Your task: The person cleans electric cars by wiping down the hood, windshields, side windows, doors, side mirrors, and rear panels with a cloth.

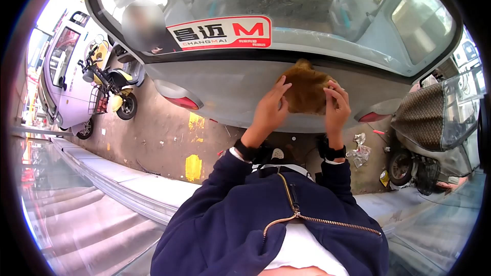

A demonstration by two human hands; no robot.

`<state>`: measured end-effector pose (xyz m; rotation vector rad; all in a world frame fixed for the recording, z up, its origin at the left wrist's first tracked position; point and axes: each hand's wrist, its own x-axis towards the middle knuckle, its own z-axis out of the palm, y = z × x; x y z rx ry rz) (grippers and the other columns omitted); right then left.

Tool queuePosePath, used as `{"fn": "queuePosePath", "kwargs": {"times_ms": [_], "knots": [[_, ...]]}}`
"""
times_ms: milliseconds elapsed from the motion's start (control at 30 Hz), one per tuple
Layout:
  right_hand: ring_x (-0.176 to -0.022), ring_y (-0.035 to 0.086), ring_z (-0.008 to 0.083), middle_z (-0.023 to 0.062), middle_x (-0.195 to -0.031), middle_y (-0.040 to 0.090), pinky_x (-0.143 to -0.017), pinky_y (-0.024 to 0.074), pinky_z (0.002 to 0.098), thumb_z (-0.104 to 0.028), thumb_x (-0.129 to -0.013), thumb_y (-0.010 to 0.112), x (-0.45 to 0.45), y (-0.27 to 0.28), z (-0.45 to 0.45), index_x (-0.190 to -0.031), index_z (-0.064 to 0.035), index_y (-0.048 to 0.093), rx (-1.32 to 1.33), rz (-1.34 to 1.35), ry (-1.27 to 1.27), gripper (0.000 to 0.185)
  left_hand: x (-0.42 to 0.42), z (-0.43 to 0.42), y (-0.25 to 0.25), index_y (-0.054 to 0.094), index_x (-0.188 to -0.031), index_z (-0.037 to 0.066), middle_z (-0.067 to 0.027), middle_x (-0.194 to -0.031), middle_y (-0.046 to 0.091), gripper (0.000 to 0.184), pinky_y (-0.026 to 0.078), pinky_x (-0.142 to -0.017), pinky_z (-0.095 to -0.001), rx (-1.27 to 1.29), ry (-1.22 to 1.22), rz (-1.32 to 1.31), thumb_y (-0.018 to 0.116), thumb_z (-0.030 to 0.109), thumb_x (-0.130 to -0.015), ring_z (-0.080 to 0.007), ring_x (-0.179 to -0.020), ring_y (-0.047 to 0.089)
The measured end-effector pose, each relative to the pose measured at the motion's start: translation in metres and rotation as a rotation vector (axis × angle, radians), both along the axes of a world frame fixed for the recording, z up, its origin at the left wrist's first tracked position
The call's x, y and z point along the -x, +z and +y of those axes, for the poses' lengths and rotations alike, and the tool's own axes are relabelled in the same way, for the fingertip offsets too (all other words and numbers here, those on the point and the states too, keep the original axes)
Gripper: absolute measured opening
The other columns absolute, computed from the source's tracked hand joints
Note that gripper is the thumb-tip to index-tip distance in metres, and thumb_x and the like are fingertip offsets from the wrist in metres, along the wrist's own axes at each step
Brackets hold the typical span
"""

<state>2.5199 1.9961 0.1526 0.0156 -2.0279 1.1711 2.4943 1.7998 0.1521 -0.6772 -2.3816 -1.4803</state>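
Observation:
A brown, soft-looking cloth (306, 91) is spread between my hands in front of the grey rear panel of a small vehicle (230, 87). My left hand (273, 106) is at the cloth's left edge, its fingers closed on it. On the opposite side, my right hand (336, 107) pinches the right edge between thumb and fingers. The cloth hangs just below the rear window (317, 30); whether it touches the panel, I cannot tell. Dark bands circle both wrists.
A red-and-white sticker (220, 33) is on the rear window. To the left stand a yellow scooter (123, 84) and a lilac vehicle (66, 82). A covered scooter (429, 117) is at the right. Crumpled litter (361, 153) lies on the ground; a glass-edged ledge (117, 189) is behind me.

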Motion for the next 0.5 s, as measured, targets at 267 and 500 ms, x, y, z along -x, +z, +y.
{"fn": "queuePosePath", "kwargs": {"times_ms": [267,500], "knots": [[-0.099,0.062,0.0105,0.0069,-0.114,0.067,-0.082,0.0488,0.0237,0.001,-0.09,0.062,0.002,0.053,-0.048,-0.108,-0.0023,0.069,0.385,-0.074,0.101,0.02,-0.012,-0.072,0.021,0.062,-0.118,0.007,-0.0139,-0.131,0.056,0.044,0.05,-0.091,-0.0372,0.03,0.049,0.082,0.056,-0.01,-0.078,-0.0333,-0.11,0.059],[-0.104,0.062,0.0127,0.0054,-0.121,0.065,-0.085,0.0491,0.0243,0.003,-0.087,0.061,-0.006,0.058,-0.078,-0.117,-0.0029,0.064,0.091,-0.094,0.23,0.031,0.01,-0.119,0.041,0.066,-0.113,0.006,-0.0148,-0.111,0.066,0.035,0.05,-0.085,-0.0359,-0.062,0.201,0.08,0.06,-0.007,-0.08,-0.034,-0.1,0.063]]}}
